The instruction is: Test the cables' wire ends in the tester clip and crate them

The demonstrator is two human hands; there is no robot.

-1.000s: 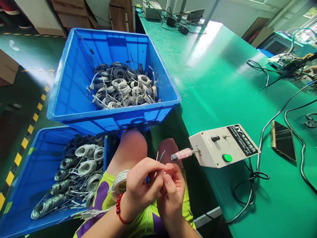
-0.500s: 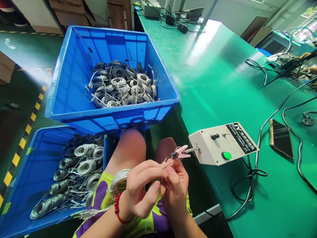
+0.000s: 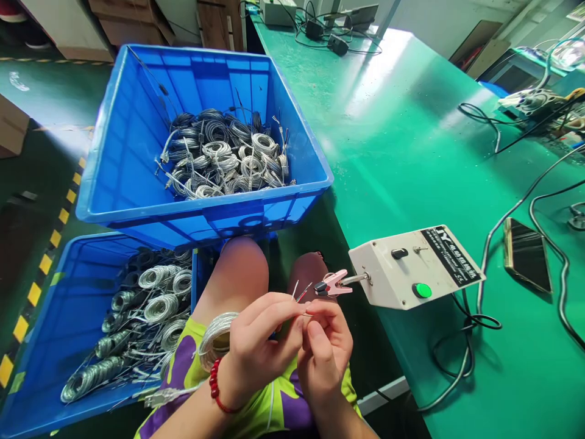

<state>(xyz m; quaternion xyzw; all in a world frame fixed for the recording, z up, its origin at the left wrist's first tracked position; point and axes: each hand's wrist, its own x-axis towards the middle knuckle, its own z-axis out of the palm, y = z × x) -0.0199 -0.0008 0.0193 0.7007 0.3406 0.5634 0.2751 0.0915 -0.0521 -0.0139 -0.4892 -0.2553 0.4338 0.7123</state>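
Note:
Over my lap, my left hand (image 3: 262, 344) and my right hand (image 3: 326, 347) both pinch the thin stripped wire ends (image 3: 299, 292) of a cable. The cable's silver coil (image 3: 214, 338) rests on my left thigh behind my left wrist. The wire tips point up toward a pink clip (image 3: 333, 283) that sticks out on a metal rod from a white box (image 3: 411, 271) with a green button, which sits at the edge of the green table. The tips are just left of the clip, a short gap away.
A blue bin (image 3: 137, 183) of coiled cables stands ahead of my knees; a second blue bin (image 3: 55, 341) with coils lies lower left. On the green table (image 3: 411, 140) lie a phone (image 3: 525, 253), black cables and other devices at the far end.
The pink clip on the rod has turned and now shows its jaws. My hands moved up to the clip and came slightly back, still holding the wire ends.

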